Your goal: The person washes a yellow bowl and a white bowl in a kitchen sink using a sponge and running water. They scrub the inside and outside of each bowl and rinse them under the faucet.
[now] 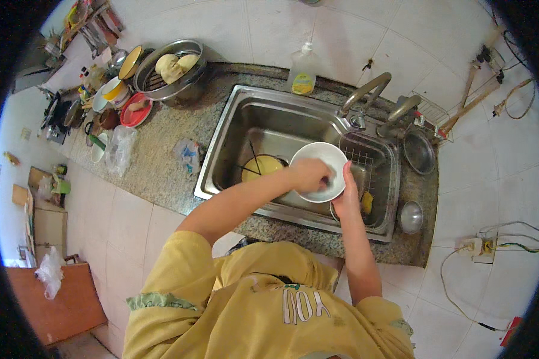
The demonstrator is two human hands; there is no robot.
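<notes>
A white bowl [337, 158] is held over the sink [227, 130], its open side facing up toward me. My right hand [346, 193] grips its lower right rim, thumb up along the side. Inside the bowl is my left hand [313, 176], blurred, fingers curled; whether it holds anything is hidden. Below my left forearm, a round yellow dish [265, 164] lies in the basin with thin dark rods across it. A wire rack [361, 161] and a yellow piece [367, 202], perhaps a sponge, are at the sink's right side.
Behind the sink stand a curved faucet [368, 87] and a soap bottle [302, 74]. Metal bowls [412, 217] sit to the right. Leftward on the granite counter are a plastic bag [120, 150], a red plate [136, 117] and a steel steamer pot [184, 87] with pale buns.
</notes>
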